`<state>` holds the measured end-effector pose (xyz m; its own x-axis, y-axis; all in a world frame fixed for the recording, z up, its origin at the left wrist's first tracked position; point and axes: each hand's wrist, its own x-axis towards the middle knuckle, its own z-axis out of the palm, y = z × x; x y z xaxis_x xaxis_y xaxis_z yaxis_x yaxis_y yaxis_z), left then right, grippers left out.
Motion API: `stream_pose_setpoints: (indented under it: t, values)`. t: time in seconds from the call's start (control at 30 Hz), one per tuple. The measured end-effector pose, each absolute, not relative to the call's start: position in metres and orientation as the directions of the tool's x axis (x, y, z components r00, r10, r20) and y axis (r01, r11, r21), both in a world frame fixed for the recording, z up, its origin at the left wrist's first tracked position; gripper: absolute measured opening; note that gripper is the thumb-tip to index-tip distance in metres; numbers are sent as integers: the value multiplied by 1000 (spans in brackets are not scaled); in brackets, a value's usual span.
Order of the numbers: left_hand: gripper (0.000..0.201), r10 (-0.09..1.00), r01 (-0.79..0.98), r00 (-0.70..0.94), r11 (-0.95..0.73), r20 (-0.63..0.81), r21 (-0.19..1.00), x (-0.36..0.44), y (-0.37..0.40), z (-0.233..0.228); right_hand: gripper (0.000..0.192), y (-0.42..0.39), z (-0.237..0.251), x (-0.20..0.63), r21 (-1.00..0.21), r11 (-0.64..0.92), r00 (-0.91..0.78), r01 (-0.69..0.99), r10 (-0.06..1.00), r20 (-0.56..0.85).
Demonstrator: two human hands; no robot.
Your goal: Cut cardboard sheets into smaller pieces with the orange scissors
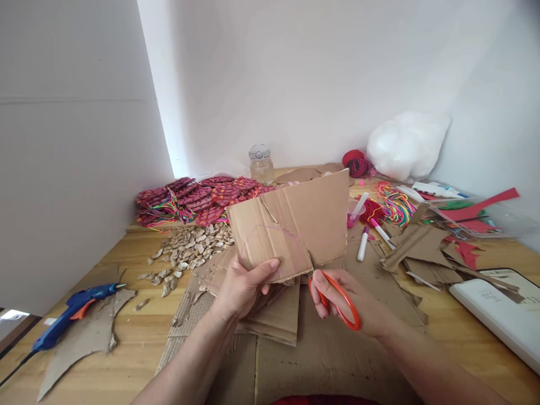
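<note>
Seemingly mid-cut: scissors [335,301] in cardboard [295,228]

Home craft corner: wooden desk [135,337] against bare white walls, littered with cardboard scraps [422,253]; glue gun [67,318] at 9 o'clock, coloured cords [394,205] and markers [363,244] at 2 o'clock.

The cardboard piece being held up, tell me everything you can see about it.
The cardboard piece is a brown corrugated sheet, roughly four-sided, with a ragged left edge and a tear near its upper left. A faint pink curved line is drawn across it. It is held upright above the table. The left hand grips its lower edge, thumb on the front. Orange-handled scissors in the right hand meet its bottom edge at the drawn line.
</note>
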<state>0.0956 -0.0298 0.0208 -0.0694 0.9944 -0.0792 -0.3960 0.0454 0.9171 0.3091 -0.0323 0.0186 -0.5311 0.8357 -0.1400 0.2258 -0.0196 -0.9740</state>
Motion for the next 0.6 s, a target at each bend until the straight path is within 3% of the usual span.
stream_pose_setpoints:
  t: [0.17,0.37,0.6]
  values:
    - [36,992,-371,-1,116,-126,921,101,-34,20,63,-32,17,310,-974,-6,-463,227,879,-113]
    - [34,994,-335,16,107,-108,936,104,-38,15,68,-28,16,314,-938,32,-452,345,882,-136]
    - [34,994,-341,10,104,-107,934,102,-36,20,65,-31,12,308,-968,-88,-377,236,910,-174]
